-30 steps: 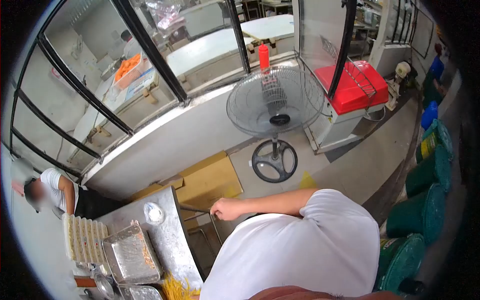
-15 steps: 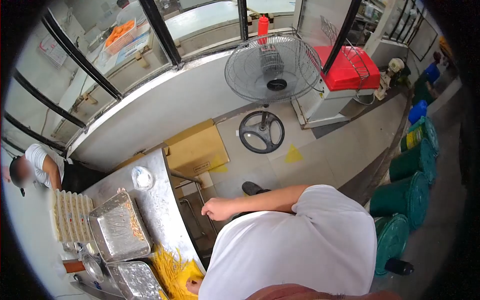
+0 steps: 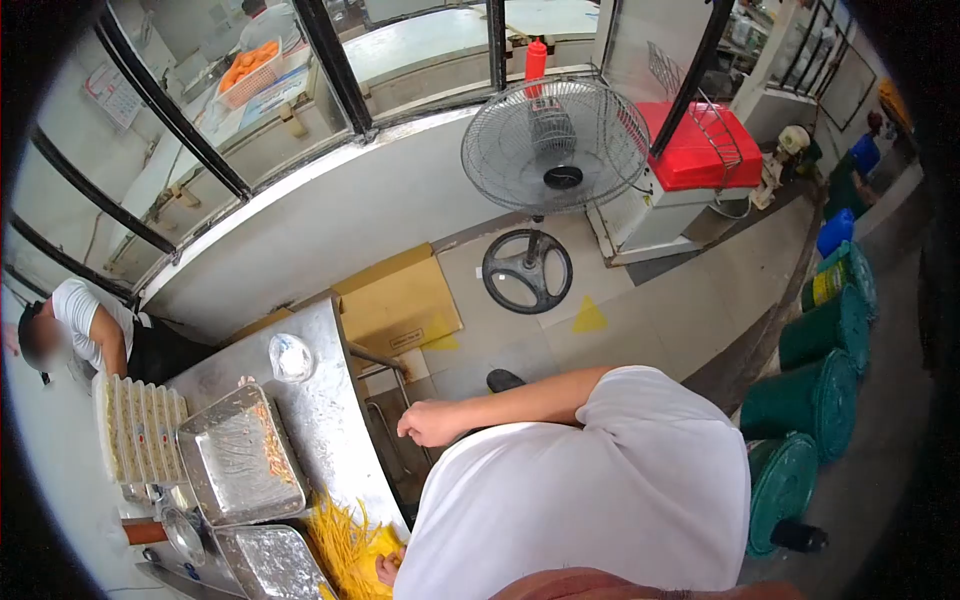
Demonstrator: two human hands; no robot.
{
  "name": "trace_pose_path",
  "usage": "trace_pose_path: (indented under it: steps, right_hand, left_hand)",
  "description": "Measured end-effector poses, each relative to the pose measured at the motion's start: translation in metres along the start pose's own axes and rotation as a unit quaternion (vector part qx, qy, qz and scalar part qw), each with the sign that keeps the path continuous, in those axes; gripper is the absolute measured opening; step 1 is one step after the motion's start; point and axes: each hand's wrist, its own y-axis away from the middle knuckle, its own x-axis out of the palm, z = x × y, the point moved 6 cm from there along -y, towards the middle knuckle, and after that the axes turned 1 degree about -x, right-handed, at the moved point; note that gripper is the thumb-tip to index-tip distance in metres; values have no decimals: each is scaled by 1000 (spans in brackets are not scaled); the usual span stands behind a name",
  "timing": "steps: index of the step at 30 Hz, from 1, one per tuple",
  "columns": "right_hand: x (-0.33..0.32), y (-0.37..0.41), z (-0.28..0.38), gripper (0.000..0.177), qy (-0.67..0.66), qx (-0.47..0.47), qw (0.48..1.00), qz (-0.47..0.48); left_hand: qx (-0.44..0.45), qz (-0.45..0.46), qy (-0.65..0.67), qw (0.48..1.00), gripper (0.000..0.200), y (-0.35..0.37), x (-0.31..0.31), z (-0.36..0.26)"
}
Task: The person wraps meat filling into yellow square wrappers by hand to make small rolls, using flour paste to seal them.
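My right hand (image 3: 428,423) hangs in the air past the table's edge, fingers curled in a loose fist with nothing visible in it. At the bottom of the view my left hand (image 3: 388,566) is partly hidden by my white shirt. Its bent fingers touch a smooth yellow piece (image 3: 386,542), which they seem to grip. A loose heap of thin yellow strips (image 3: 338,545) lies just beside it on the metal table (image 3: 330,440). Two metal trays adjoin the heap: one tray (image 3: 235,478) has small pale orange pieces along its side, the other tray (image 3: 268,562) carries whitish residue.
A stack of clear containers (image 3: 145,425) stands behind the trays, near a person in white (image 3: 95,325). A white wrapped bundle (image 3: 290,357) lies at the table's far end. A standing fan (image 3: 555,145), a cardboard box (image 3: 400,300) and green bins (image 3: 800,405) stand around me.
The whole view has shifted slightly. My right hand has drawn a little to the left, and my left hand has moved slightly up by the yellow piece.
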Motion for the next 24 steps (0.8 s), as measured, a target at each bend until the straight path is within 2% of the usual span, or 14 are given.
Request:
trace_pose_path:
  steps: [7,14,24]
  right_hand:
    - [-41,-21,-3,34,-10,-24,1000,16]
    - [-87,-32,-43,35,-14,-31,999,-11]
    - [-142,-12,-83,35,-2,-27,1000,5]
  left_hand:
    - [-55,-48,19,997,50,-67,6,-36]
    - [-126,-86,57,987,50,-120,24,-101]
    - [-271,-119,99,950,50,-120,36,-175]
